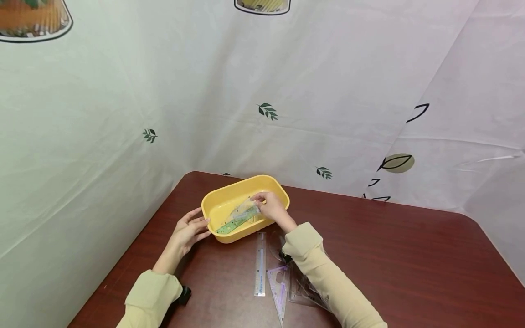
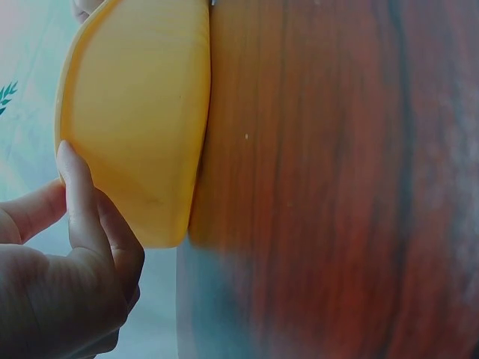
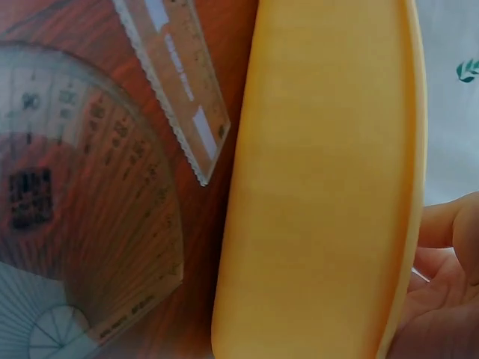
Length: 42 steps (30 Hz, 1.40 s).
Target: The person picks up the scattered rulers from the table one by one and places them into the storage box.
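Two pinches at the yellow tray [image 1: 217,206]
The left hand [image 1: 185,232] pinches its rim, best held steady; the right hand [image 1: 270,207], inside, apparently pinches a clear piece [image 1: 244,207], best handled lightly, a green ruler [image 1: 234,223] left of that pinch.

Leaf-printed pale cloth [image 1: 328,91] behind reddish-brown table [image 1: 402,264]

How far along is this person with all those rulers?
If they are filling the yellow bin, it looks partway, though pieces could be coming out instead. Done: a green ruler lies inside. In hand: the right hand, inside the bin, seems to pinch a clear piece, while the left hand touches the bin's end. Remaining: a clear ruler, a purple-marked triangle and a protractor outside on the table.
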{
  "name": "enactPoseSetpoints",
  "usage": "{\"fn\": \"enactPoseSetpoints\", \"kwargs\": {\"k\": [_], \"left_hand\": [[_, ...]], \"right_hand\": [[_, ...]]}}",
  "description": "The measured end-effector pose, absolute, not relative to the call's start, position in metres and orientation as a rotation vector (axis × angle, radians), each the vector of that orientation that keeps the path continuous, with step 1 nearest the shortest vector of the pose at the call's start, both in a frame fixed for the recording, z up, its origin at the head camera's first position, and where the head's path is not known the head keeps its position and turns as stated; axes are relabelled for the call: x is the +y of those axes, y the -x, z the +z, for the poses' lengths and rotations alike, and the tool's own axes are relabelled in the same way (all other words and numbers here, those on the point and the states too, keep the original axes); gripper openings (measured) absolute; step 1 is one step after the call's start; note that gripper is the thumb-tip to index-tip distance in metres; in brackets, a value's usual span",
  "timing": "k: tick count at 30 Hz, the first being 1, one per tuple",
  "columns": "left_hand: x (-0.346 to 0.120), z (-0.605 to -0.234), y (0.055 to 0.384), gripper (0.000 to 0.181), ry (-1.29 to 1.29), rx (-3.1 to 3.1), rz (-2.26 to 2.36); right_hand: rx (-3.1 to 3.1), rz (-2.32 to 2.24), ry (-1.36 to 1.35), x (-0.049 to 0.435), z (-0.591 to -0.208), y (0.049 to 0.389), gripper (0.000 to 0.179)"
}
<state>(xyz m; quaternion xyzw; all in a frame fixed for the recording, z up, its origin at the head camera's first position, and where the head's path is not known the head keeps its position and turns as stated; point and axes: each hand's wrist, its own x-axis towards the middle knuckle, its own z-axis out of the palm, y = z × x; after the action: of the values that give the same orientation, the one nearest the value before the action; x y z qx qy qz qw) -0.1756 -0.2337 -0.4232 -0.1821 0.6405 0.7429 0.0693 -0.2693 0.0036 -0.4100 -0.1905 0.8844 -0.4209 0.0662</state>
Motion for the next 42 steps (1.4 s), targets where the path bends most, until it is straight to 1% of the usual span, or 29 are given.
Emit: {"fn": "enactPoseSetpoints", "kwargs": {"k": [14, 20, 24, 32, 42], "left_hand": [[-0.234, -0.425, 0.178, 0.071, 0.553, 1.915, 2.253], [-0.236, -0.426, 0.177, 0.07, 0.554, 1.912, 2.248], [-0.236, -0.426, 0.178, 0.069, 0.561, 1.917, 2.244], [-0.235, -0.425, 0.178, 0.068, 0.553, 1.92, 2.243], [-0.233, -0.426, 0.177, 0.071, 0.54, 1.911, 2.251]], "right_hand": [[2.796, -1.087, 0.612, 0.001, -0.418, 0.265, 0.017], [2.782, -1.02, 0.6, 0.002, -0.419, 0.262, 0.021], [2.793, -1.021, 0.604, 0.002, -0.419, 0.261, 0.022], [2.93, -1.069, 0.675, 0.001, -0.423, 0.262, 0.018], [3.013, -1.124, 0.729, 0.001, -0.428, 0.264, 0.015]]}}
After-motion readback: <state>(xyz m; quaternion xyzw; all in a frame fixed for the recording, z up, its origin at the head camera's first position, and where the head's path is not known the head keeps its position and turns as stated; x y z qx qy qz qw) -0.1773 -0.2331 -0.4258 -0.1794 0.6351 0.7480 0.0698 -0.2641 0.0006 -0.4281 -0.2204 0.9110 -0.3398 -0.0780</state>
